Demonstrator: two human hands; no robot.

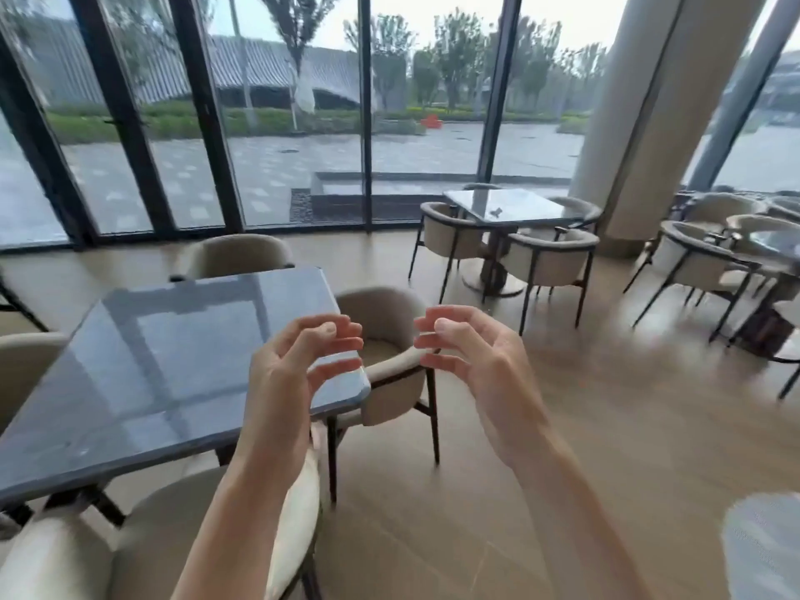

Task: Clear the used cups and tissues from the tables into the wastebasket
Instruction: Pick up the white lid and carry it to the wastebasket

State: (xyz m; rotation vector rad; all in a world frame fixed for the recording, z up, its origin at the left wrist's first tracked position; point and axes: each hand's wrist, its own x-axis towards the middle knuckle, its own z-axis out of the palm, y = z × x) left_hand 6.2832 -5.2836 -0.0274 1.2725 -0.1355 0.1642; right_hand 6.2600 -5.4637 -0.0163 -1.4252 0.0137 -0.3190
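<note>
The near table, glossy and dark, reflects the window frames. The far table by the glass wall carries 1 small object, too blurred to identify. Both hands are raised in mid-air, holding nothing: the left hand and right hand face each other with fingers loosely curled, over the near table's right corner. Beige tub chairs ring each table. No writing is legible. The floor is pale wood; a thick column stands right.

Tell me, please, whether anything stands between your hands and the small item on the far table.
Yes: the beige chair beyond the left hand and right hand, then two chairs on the far table's near side.
</note>
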